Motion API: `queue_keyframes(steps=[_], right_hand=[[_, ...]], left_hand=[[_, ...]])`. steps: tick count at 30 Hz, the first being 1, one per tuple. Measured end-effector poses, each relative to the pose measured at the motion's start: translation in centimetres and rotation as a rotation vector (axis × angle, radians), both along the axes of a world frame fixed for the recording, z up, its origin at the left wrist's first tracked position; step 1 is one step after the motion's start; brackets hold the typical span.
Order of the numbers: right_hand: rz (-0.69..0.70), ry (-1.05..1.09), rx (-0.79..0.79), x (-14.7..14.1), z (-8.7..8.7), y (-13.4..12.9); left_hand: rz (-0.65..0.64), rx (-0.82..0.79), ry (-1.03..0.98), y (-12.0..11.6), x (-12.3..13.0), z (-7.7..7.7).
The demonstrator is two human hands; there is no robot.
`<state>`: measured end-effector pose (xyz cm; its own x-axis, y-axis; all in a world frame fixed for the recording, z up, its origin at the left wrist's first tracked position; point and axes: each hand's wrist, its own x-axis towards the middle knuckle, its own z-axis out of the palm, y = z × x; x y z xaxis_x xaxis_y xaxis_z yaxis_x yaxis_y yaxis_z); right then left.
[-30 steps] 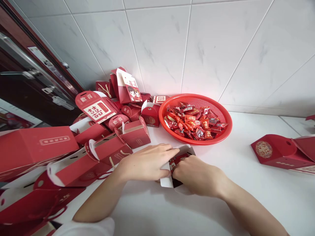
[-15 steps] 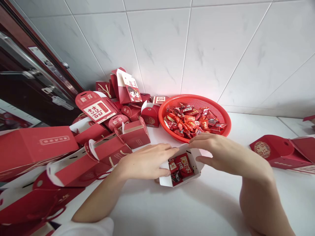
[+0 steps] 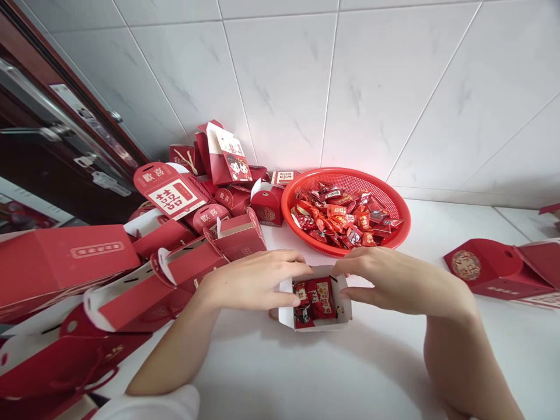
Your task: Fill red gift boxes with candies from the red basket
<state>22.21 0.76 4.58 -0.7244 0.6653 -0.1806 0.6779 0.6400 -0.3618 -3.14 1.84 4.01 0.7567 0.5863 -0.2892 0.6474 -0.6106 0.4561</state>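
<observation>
Left hand point(image 3: 249, 280) and right hand point(image 3: 394, 279): small box point(image 3: 315, 300) gripped at open flaps | risk: sweets point(image 3: 315, 294) spilled onto counter point(image 3: 306, 373) if tipped.

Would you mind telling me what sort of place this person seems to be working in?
Probably a home, at a white counter against a tiled wall, beside a dark door. Piled red gift boxes and a red basket of wrapped sweets suggest favours packed by hand, not a shop.

Both hands — left hand point(image 3: 254, 281), right hand point(image 3: 394, 280) — rest palm-down, fingers curled inward toward each other, forearms angled in.
</observation>
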Motion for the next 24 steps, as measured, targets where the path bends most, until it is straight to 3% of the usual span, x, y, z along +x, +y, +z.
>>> queue_keyframes(steps=[5, 12, 18, 24], right_hand=[[0.007, 0.037, -0.056, 0.1, 0.0, 0.1], [-0.02, -0.008, -0.017, 0.9, -0.4, 0.5], [0.044, 0.121, -0.079, -1.0, -0.4, 0.6], [0.1, -0.001, -0.155, -2.3, -0.9, 0.5]], left_hand=[[0.023, -0.022, -0.084, 0.4, 0.0, 0.2], [0.034, -0.097, -0.116, 1.3, -1.2, 0.2], [0.117, -0.02, -0.091, 0.6, 0.1, -0.6], [0.179, 0.11, 0.005, 0.0, 2.1, -1.1]])
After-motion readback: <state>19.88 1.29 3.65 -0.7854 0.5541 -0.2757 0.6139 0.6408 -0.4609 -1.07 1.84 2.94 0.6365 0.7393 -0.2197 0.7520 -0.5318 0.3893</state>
